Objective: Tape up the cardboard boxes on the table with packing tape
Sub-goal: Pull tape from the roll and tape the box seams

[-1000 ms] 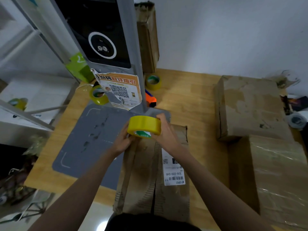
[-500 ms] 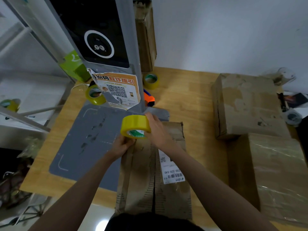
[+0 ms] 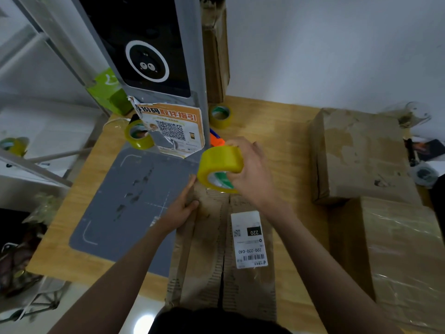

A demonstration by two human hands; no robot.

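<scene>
- We see the right hand [image 3: 250,169] with fingers clenched around the yellow roll of packing tape [image 3: 220,166], held at the far end of the worn brown cardboard box [image 3: 224,249] nearest us.
- The left hand [image 3: 180,208] lies on the far left edge of that box, fingers fairly straight and pressing the cardboard; it grasps nothing we can make out.
- We cannot tell whether a free tape end is already stuck down; there is a faint shine under the roll, nothing clearer.
- Step in hand, as we judge it: starting a strip at the far end of the box, over the centre seam [image 3: 222,273].
- The seam is dark, its flaps meeting with no clear tape over it, so this box looks not yet sealed.
- Next move probably calls for anchoring the tape end, then pulling the roll toward us along the seam while the left hand holds the box.
- Box flaps are shut, contents hidden; a white shipping label [image 3: 250,239] sits right of the seam.
- On the light wooden table [image 3: 284,131]: a scuffed brown box [image 3: 361,153] at right, and nearer a box wrapped in shiny tape [image 3: 404,256], both shut.
- Spare yellow tape rolls [image 3: 220,116] stand at the back by the grey scanner stand [image 3: 154,44].
</scene>
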